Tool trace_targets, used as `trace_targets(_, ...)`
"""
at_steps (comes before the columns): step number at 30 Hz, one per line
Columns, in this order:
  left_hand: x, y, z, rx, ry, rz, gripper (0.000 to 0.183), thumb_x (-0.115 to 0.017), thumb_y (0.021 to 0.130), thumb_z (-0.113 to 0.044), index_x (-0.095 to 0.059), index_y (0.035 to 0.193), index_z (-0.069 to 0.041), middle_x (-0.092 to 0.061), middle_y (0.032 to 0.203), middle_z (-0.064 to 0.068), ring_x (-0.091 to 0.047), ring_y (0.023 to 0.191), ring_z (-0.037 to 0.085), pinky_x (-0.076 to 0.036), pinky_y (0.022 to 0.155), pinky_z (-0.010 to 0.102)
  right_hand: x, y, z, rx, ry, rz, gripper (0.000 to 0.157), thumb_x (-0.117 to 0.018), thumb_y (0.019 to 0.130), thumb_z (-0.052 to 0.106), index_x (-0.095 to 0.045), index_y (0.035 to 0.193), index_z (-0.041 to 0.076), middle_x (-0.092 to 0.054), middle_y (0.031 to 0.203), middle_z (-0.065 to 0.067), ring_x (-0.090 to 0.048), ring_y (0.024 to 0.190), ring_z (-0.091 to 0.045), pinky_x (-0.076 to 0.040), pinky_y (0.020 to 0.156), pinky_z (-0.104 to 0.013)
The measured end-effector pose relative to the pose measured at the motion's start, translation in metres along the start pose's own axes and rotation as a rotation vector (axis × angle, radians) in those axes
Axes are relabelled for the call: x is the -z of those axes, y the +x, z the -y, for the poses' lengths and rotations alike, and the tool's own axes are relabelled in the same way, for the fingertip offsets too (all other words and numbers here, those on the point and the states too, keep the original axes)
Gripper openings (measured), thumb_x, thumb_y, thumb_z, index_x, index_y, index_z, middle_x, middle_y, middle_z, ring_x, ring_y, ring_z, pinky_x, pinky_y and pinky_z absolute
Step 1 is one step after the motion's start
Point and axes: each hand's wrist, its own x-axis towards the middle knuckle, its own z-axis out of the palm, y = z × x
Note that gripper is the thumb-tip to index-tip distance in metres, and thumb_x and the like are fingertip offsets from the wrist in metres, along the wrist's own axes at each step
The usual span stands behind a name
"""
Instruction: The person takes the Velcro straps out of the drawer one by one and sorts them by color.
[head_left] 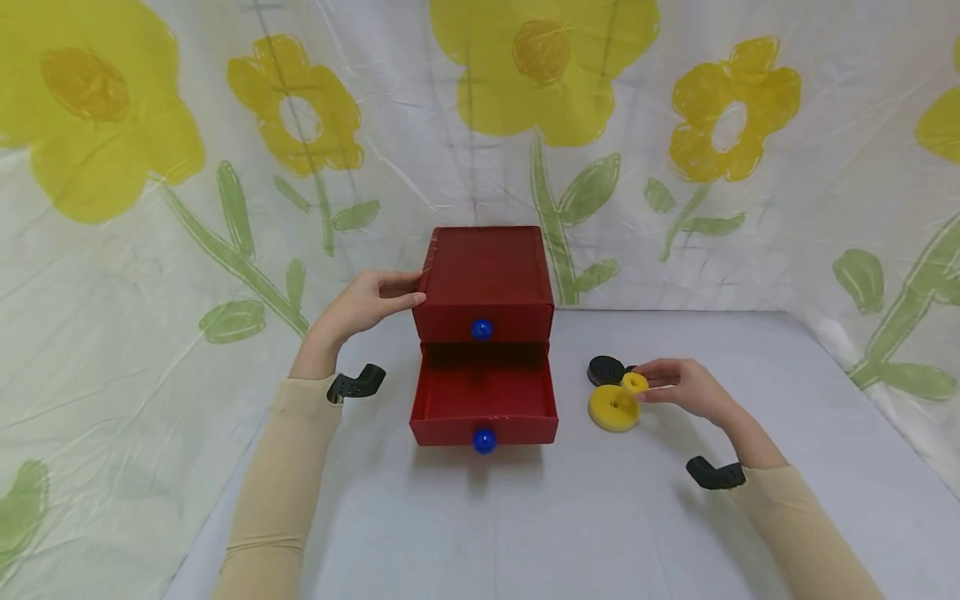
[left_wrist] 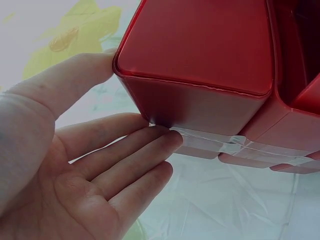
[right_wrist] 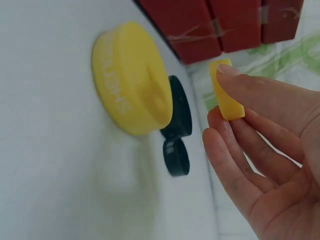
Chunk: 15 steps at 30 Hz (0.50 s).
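My left hand [head_left: 367, 296] touches the upper left edge of a red two-drawer box [head_left: 483, 267]. In the left wrist view its fingers lie fairly straight, thumb at the box's corner. The lower drawer [head_left: 483, 396] is pulled out and the upper one is closed; each has a blue knob [head_left: 484, 441]. My right hand [head_left: 693, 390] pinches a small yellow disc [right_wrist: 227, 95] with a centre hole, between thumb and fingers, raised off the table. Close by lie a larger yellow disc [head_left: 611, 414] with raised lettering, a black disc [head_left: 606, 370] and a smaller black disc [right_wrist: 176, 157].
A pale table [head_left: 585, 517] carries everything. Behind it hangs a white sheet [head_left: 405, 142] printed with yellow flowers, which also runs along both sides. Clear tape [left_wrist: 235, 142] runs along the box's side.
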Motion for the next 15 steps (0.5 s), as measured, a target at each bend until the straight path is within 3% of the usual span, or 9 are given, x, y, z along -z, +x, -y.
trace_targets(7, 0.0, -0.001, -0.002, 0.001, 0.002, -0.003, 0.051, -0.062, 0.093, -0.02, -0.048, 0.138, -0.001, -0.055, 0.134, 0.017, -0.053, 0.124, 0.029, -0.042, 0.103, 0.047, 0.0, -0.004, -0.015, -0.061, -0.016, -0.002, 0.051, -0.074, 0.082, 0.028, -0.06, 0.123, 0.001, -0.064, 0.119, -0.019, -0.062, 0.108, -0.033, -0.052, 0.09, -0.044)
trace_targets(15, 0.0, -0.002, -0.004, 0.008, 0.011, -0.005, 0.051, -0.062, 0.093, -0.021, -0.048, 0.138, -0.001, -0.056, 0.134, 0.017, -0.053, 0.124, 0.03, -0.042, 0.104, 0.048, -0.002, -0.008, -0.029, -0.093, -0.008, 0.012, 0.049, -0.073, 0.083, 0.025, -0.06, 0.124, 0.0, -0.065, 0.119, -0.019, -0.063, 0.105, -0.029, -0.055, 0.085, -0.035)
